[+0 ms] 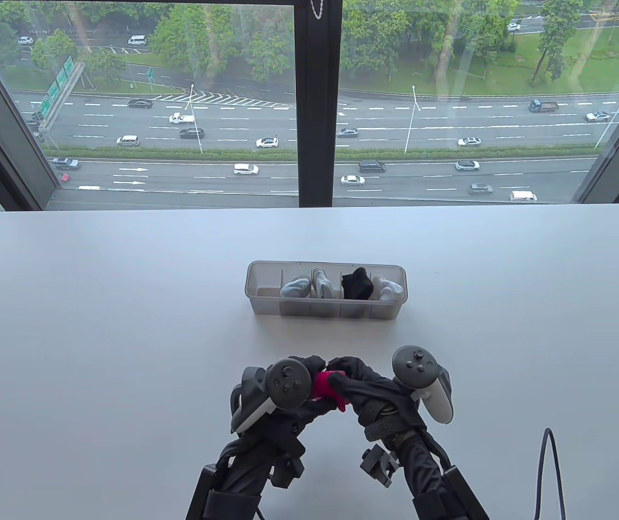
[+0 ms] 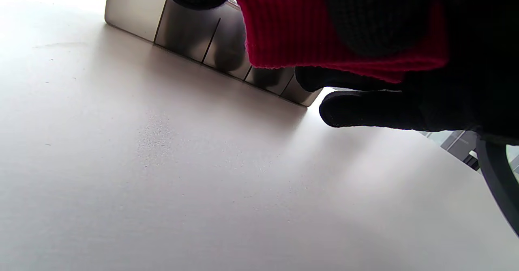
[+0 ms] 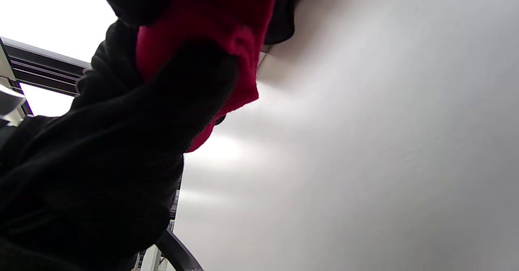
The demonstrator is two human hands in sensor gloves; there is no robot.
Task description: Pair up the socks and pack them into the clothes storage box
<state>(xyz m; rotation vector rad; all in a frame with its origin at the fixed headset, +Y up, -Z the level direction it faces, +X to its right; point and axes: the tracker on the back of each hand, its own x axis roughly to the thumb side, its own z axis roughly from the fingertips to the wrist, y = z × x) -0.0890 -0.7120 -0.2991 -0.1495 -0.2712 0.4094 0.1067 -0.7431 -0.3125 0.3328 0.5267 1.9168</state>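
A: Item — red sock bundle, ribbed knit; location?

B: Held above the surface, between left hand and right hand, both sets of fingers curled round it.

A: Handling?

B: Likely light, soft, compressible, not fragile — pinch the rolled middle so it stays together. Clothes storage box sits beyond; its leftmost compartment looks free.

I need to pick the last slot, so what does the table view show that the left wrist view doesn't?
Only the table view shows the contents of the clear plastic divided storage box: grey, black and white rolled socks fill four compartments, the leftmost is empty. It also shows both hands. Only the left wrist view shows the ribbed knit of the red sock. Both show the red sock, the box and the white table.
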